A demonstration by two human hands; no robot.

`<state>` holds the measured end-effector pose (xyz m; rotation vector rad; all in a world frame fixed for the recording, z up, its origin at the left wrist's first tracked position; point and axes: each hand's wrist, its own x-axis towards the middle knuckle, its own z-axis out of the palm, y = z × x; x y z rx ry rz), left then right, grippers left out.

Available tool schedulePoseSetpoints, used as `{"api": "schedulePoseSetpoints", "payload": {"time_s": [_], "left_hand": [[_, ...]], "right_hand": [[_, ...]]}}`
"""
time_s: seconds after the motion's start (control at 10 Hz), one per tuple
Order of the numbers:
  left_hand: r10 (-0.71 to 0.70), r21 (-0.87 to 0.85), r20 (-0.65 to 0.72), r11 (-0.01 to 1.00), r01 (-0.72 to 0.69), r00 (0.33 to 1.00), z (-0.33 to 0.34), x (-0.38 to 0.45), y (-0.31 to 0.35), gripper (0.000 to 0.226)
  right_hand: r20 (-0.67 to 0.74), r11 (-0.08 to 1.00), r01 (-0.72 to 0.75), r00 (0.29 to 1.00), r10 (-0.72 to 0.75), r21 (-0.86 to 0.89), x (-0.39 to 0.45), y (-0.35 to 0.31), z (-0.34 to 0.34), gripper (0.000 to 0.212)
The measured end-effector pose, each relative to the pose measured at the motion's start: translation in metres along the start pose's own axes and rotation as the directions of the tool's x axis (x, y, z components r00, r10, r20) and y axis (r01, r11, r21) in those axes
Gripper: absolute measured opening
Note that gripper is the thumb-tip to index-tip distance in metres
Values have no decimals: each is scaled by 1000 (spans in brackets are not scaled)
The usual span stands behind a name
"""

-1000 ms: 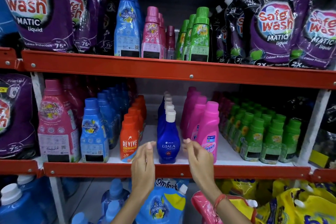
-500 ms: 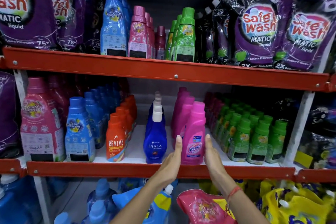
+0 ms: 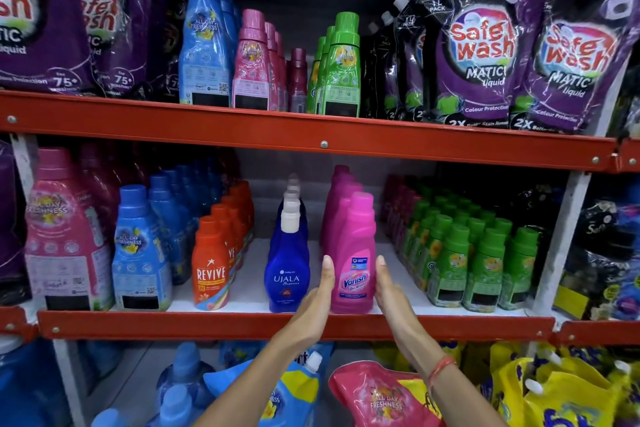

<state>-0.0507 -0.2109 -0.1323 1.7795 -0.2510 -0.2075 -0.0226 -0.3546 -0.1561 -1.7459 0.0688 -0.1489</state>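
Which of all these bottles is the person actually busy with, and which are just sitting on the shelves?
In hand: front pink Vanish bottle, left hand and right hand flat at its sides.
Just standing by: blue Ujala bottle, orange Revive bottle, green bottles, purple Safe Wash pouches, pink pouch below.

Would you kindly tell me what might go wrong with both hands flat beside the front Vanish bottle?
The left hand and right hand flank the Vanish bottle with straight fingers, so it may slip if lifted. The left hand is close to the Ujala bottle, which could be tipped off the shelf edge. Pushing back may knock the pink row behind.
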Motion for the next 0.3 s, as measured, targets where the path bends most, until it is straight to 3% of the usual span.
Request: {"api": "schedulePoseSetpoints", "payload": {"time_s": [0.1,0.2,0.3], "left_hand": [[13,-3,11,1000,-13,1000,1,0,-2,101],[48,145,-4,988,-47,999,-1,3,-14,100],[304,383,-212,900,-207,929,-11,-1,-16,74]], "right_hand": [[24,1000,-5,1000,5,-4,-1,-1,-1,87],[31,995,52,998,-50,-84,-14,-9,-4,59],[-217,945,294,922,-320,-146,-26,-35,-26,42]]}}
